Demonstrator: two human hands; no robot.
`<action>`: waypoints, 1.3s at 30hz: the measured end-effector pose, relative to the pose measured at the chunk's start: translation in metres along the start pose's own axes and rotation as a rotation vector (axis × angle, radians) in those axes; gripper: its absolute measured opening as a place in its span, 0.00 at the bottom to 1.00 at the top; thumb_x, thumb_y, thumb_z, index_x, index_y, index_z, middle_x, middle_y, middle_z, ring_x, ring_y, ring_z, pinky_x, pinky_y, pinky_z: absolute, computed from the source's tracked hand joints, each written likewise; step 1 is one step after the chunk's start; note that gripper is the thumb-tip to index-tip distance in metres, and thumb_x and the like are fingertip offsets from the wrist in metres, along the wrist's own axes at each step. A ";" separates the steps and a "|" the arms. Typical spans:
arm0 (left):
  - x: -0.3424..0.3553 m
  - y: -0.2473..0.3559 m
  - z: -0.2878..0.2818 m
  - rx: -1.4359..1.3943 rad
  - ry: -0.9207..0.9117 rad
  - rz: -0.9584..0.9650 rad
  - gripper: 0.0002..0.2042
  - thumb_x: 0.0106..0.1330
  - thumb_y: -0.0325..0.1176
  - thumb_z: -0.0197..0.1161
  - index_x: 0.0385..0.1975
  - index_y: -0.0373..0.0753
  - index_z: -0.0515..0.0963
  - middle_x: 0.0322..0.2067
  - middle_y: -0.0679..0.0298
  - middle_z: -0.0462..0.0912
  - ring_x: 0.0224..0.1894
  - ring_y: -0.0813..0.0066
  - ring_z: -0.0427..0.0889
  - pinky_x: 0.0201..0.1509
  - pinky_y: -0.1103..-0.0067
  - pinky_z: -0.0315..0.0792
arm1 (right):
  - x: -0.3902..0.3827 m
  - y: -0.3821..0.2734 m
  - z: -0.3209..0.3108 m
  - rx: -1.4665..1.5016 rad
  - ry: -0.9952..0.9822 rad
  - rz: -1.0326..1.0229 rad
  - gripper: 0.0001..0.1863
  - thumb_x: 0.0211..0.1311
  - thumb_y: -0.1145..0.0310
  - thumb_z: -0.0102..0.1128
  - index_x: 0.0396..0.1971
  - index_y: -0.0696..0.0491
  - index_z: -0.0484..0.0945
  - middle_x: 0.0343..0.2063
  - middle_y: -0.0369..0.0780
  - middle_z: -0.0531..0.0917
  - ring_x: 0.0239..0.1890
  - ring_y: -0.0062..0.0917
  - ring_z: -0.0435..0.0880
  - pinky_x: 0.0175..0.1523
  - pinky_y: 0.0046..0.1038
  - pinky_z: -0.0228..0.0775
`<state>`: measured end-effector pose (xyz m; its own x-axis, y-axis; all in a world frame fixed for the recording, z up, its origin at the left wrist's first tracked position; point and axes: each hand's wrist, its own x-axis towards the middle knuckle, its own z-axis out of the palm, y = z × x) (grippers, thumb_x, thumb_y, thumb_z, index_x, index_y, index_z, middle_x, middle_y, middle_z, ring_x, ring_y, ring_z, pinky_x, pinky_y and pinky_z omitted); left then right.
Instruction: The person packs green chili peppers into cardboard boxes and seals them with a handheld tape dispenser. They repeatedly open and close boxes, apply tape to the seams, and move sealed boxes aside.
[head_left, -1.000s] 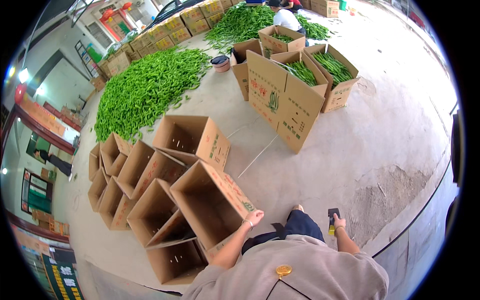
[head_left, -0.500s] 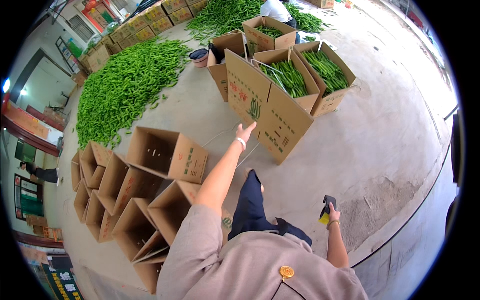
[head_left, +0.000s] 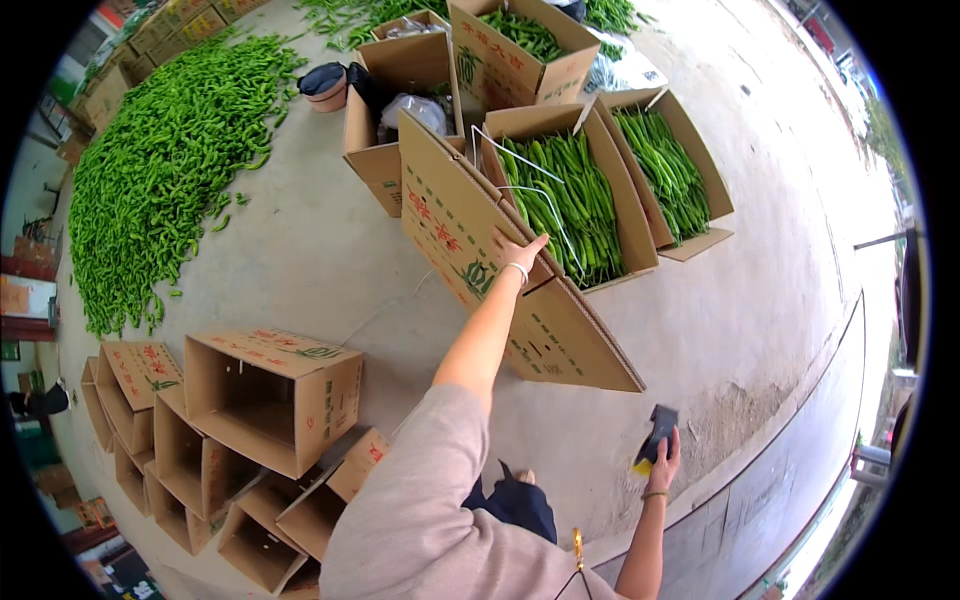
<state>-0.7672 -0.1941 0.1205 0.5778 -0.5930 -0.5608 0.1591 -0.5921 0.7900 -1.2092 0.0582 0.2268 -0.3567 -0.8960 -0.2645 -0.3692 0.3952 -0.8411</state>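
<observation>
A flattened cardboard box (head_left: 465, 235) stands on its edge, leaning near the filled cartons. My left hand (head_left: 516, 254) reaches forward and grips its upper edge around the middle. Just behind it, an open carton of long green peppers (head_left: 570, 200) has white straps lying over its contents. Farther right is a second carton of green peppers (head_left: 665, 175), also with its top open. Low on the right, my right hand (head_left: 666, 462) is closed around a black tape dispenser (head_left: 658, 432) with a yellow part underneath, held away from the boxes.
Several open, unfilled cartons (head_left: 270, 395) are stacked on their sides at the lower left. A big heap of green peppers (head_left: 165, 160) covers the floor at the far left. A bucket (head_left: 325, 88) stands by a carton with plastic bags (head_left: 385, 165); another pepper carton (head_left: 520, 55) sits farther back.
My left hand has gone from the flattened box's printed face to its upper edge and closed there. The flattened box is now tilted more toward the pepper cartons. My right hand still holds the dispenser.
</observation>
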 end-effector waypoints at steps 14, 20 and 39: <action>-0.054 -0.089 -0.120 -0.592 0.151 -0.021 0.45 0.60 0.61 0.52 0.67 0.37 0.40 0.67 0.57 0.47 0.67 0.64 0.53 0.68 0.72 0.50 | 0.030 -0.140 0.301 -0.790 -0.845 -0.663 0.36 0.48 0.31 0.51 0.39 0.51 0.81 0.33 0.49 0.78 0.42 0.40 0.76 0.47 0.36 0.68; -0.083 -0.089 -0.154 -0.672 0.233 0.120 0.33 0.66 0.53 0.50 0.62 0.35 0.56 0.61 0.54 0.62 0.60 0.62 0.65 0.61 0.71 0.59 | -0.020 -0.133 0.348 -0.843 -0.997 -0.610 0.37 0.46 0.30 0.52 0.42 0.49 0.80 0.38 0.49 0.78 0.45 0.40 0.76 0.47 0.36 0.68; -0.030 -0.062 -0.298 0.201 -0.039 -0.068 0.13 0.47 0.33 0.56 0.25 0.27 0.77 0.26 0.39 0.78 0.34 0.44 0.79 0.41 0.60 0.73 | -0.094 -0.216 0.423 -1.040 -0.876 -0.587 0.22 0.45 0.54 0.62 0.39 0.52 0.80 0.29 0.45 0.77 0.37 0.40 0.77 0.43 0.36 0.69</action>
<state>-0.5557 0.0229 0.1617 0.5390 -0.5662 -0.6236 0.0315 -0.7263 0.6866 -0.7326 -0.0283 0.2335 0.5369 -0.6595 -0.5261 -0.8435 -0.4326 -0.3185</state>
